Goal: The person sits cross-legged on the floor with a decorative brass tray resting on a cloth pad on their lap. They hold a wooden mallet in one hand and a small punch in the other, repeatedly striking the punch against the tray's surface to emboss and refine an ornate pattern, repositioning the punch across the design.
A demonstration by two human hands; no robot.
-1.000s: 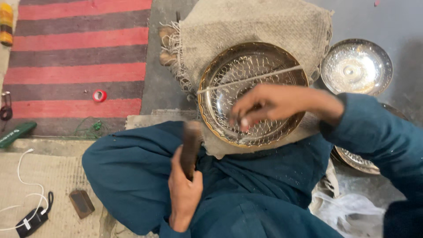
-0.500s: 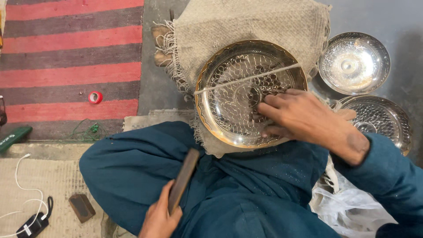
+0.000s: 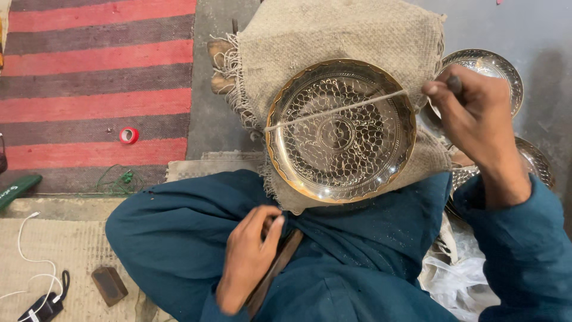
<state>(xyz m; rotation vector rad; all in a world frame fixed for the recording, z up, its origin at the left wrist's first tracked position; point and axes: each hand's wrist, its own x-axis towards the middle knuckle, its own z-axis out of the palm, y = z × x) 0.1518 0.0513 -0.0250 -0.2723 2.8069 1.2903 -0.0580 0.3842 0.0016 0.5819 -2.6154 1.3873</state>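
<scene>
On the floor, seen from above, a person in a teal garment sits with work spread over the lap. At the far left edge a striped red rug point(image 3: 95, 89) carries a small roll of red tape point(image 3: 128, 135); below it a woven mat holds a white cable point(image 3: 27, 262) and a small dark block point(image 3: 109, 285). Moving right, the left hand point(image 3: 250, 256) rests on the lap, its fingers curled closed around a dark wooden-handled tool point(image 3: 277, 268), probably parked there within easy reach. In the middle, a round engraved brass plate point(image 3: 341, 131) lies on a burlap cloth point(image 3: 333, 42), which likely cushions it and stops it sliding. A thin pale cord point(image 3: 336, 110) stretches straight across the plate from rim to rim. At the right, the right hand point(image 3: 476, 125) is lifted just past the plate's right rim, fingers pinched shut on a small dark object point(image 3: 455, 83) whose kind cannot be told. Behind it, other engraved metal dishes point(image 3: 488, 65) lie together on the grey floor.
</scene>
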